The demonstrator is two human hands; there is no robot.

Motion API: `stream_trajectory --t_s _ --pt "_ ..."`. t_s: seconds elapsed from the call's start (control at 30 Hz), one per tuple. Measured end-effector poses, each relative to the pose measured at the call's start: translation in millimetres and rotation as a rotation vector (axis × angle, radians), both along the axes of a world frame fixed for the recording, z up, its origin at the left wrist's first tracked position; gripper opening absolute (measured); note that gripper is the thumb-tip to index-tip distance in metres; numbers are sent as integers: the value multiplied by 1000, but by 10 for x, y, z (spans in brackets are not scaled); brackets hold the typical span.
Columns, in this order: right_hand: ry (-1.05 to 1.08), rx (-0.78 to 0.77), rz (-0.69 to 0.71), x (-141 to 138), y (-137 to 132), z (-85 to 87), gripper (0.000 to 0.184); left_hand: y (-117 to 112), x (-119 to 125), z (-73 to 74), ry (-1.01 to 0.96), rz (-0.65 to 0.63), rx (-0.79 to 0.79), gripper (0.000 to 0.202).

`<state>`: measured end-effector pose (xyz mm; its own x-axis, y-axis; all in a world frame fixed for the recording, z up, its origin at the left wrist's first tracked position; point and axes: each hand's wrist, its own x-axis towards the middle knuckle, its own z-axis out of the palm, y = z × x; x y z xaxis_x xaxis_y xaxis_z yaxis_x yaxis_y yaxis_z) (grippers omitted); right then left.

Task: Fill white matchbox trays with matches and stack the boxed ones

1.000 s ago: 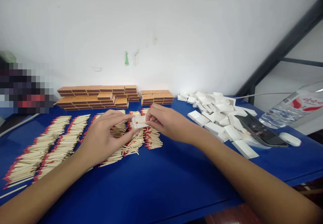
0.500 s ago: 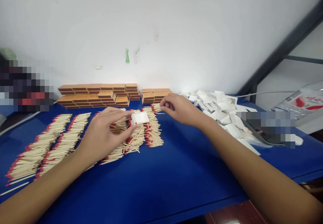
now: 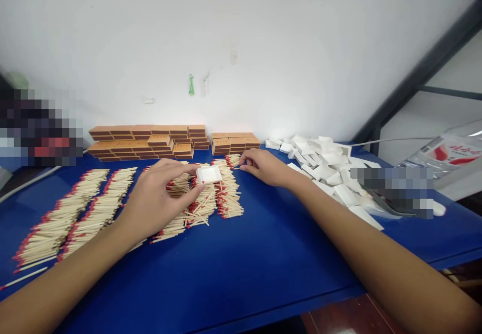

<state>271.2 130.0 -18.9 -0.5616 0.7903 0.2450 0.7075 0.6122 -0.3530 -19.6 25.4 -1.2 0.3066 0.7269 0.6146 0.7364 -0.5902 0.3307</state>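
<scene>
My left hand (image 3: 156, 193) pinches a small white matchbox tray (image 3: 209, 174) between thumb and fingers, holding it above the rows of matches. The tray's open side faces up, and a red match head shows at its near edge. My right hand (image 3: 261, 165) is at the far right end of the matches (image 3: 230, 203), its thumb and forefinger closed on the end of a match (image 3: 236, 168) there. Red-headed matches lie in several long rows on the blue table; my left hand and forearm hide part of the middle rows.
Orange-and-brown matchboxes (image 3: 131, 145) are stacked along the wall, with a smaller stack (image 3: 236, 142) beside them. White trays (image 3: 327, 158) lie heaped at the right. Beyond them are a partly blurred dark object (image 3: 399, 193) and a clear plastic package (image 3: 452, 150).
My right hand has lowered slightly toward the table, and its fingertips have come down onto a match at the end of the row. My left hand keeps holding the tray in nearly the same place.
</scene>
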Motion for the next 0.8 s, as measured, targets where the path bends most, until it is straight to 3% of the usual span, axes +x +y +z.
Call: stream_trajectory --t_s 0.5,0.8 --pt "21 36 22 4 6 -5 10 -5 2 -14 9 -8 -21 36" --pt "18 27 -3 21 33 -27 3 -4 -2 -14 10 -16 -11 35"
